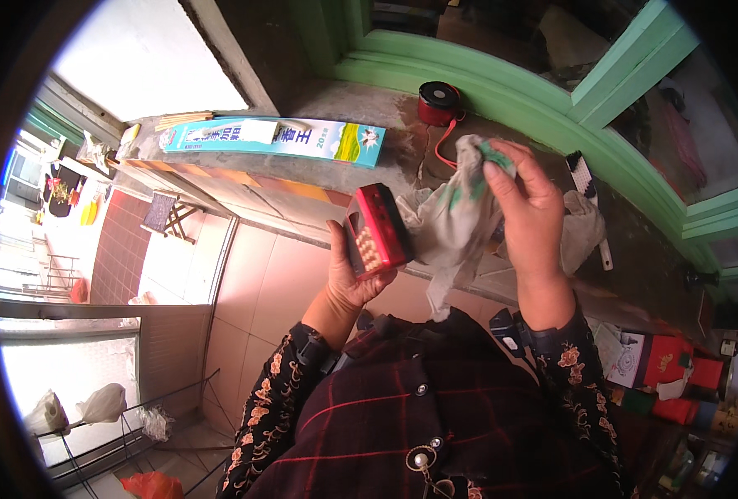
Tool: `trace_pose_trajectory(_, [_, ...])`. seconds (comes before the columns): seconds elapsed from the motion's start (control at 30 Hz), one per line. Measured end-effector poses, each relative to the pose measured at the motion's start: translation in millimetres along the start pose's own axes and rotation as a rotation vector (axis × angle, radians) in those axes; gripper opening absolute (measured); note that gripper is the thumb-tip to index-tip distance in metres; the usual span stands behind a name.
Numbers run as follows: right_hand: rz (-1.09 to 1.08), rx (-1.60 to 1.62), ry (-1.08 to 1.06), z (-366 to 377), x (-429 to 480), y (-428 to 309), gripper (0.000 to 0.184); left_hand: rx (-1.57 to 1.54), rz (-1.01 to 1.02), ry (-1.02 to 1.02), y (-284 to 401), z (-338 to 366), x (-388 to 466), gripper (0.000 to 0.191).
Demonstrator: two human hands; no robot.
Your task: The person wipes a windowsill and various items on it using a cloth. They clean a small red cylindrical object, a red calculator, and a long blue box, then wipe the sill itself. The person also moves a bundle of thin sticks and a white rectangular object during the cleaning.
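My left hand (350, 271) holds a small red and black device with rows of light buttons (378, 234), perhaps a portable radio, tilted upright over the ledge's front edge. Pinched between the thumb and fingers of my right hand (521, 181) is a crumpled whitish cloth with green patches (456, 212). The cloth hangs down beside the device; whether the two touch is hard to tell. Behind them, on the ledge, stands a small round red and black speaker (438, 103) with a red strap (443, 146).
A long blue and white printed box (275, 138) lies on the concrete ledge (369, 100), with thin sticks (185, 120) at its far left. Right of my right hand are a brush (584, 181) and a greyish cloth (581, 231). Green window frames (506, 72) border the ledge.
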State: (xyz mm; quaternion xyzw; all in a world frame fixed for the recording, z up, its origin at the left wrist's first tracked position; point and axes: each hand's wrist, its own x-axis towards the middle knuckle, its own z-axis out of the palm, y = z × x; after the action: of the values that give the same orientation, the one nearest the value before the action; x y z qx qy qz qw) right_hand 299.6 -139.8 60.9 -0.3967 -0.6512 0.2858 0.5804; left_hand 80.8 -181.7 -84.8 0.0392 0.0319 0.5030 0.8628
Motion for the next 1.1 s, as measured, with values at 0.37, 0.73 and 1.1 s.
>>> trace_pose_trajectory(0.37, [0.175,-0.127,0.018,-11,6,7,0.016,1.066,0.546,0.111,18,70,-1,0.065])
trace_pose_trajectory(0.73, [-0.536,-0.588,-0.115,26,-18,-10,0.035,1.706,0.845,0.152,4,101,11,0.058])
trace_pose_trajectory(1.1, [-0.482,-0.516,-0.176,23,-5,-3,0.036,1.796,0.925,0.16,7,100,7,0.059])
